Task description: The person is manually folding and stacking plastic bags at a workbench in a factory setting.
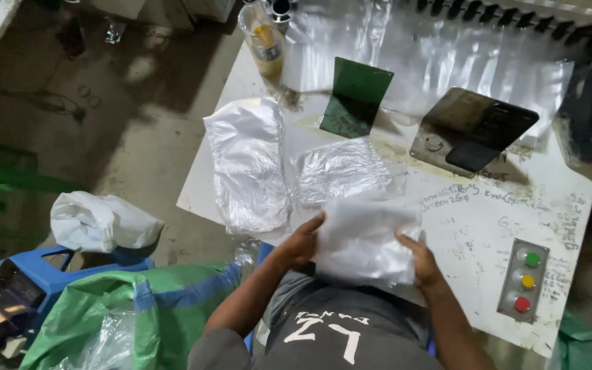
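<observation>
Two bare hands are gripping a wad of clear plastic bags (363,240) at the near edge of the white surface (474,226). The left hand (303,241) is holding the wad's left side, its fingers curling shut around the edge, and the right hand (421,260) is clasping the right side with the thumb lying on top.

Just beyond the wad, a crumpled flat bag (342,171) is lying on the surface, and to the wad's far left a tall stack of clear bags (249,164) is sitting, running lengthwise away from the person. Farther beyond the wad a green metal bracket (354,96) is standing upright, with a dark tilted control plate (473,128) to its right and a plastic bottle of yellowish liquid (263,40) to its left. To the wad's right, a small grey box with green, yellow and red buttons (523,279) is sitting on the surface. A wide sheet of clear film (447,62) is hanging down at the far end, beyond the bracket. Nothing is lying between the hands and the wad.

Scribbled handwriting is covering the stained surface. Left of the wad, down on the concrete floor (138,123), a white bag (101,220) is resting on a blue stool (56,270) beside a green woven sack (152,308).

The wad is lying roughly flat, its long axis running left to right between the hands.
</observation>
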